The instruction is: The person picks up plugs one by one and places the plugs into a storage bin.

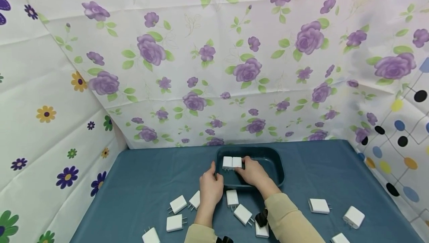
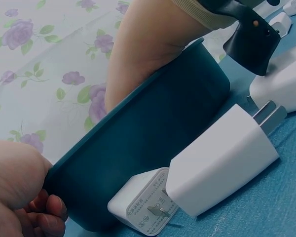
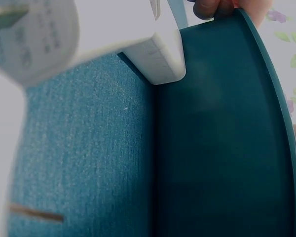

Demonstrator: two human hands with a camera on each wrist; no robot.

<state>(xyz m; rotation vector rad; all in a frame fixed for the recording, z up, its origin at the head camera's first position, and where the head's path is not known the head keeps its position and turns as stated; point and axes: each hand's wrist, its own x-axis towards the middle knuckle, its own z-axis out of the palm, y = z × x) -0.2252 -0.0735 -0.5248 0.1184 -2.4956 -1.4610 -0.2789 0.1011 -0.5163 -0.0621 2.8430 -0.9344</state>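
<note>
A dark teal tray stands near the back of the table. Two white plug-in chargers sit side by side inside it at the left. With its thumb and fingers, my right hand pinches the right one of these chargers. At the tray's front left corner, my left hand grips the rim; its curled fingers show in the left wrist view. Just in front of the tray lie more chargers, prongs out. In the right wrist view the tray's outer wall hides the right hand's fingers.
Several loose chargers lie left of the hands, including one charger near the left forearm. Others, such as a charger, are at the right. The blue cloth-covered table meets a flowered curtain at the back.
</note>
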